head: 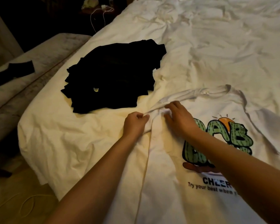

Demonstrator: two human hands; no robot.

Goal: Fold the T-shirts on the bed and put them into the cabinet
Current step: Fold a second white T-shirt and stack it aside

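Fingers (143,118) of the left hand (134,123) pinch the white shirt (168,159) sleeve; the right hand (178,118) lies spread on it. Soft, light, limp cloth: grip seams. Black pile (113,75) at 10 o'clock on the bed (217,46).

White printed T-shirt (176,167) flat on bed (217,46)
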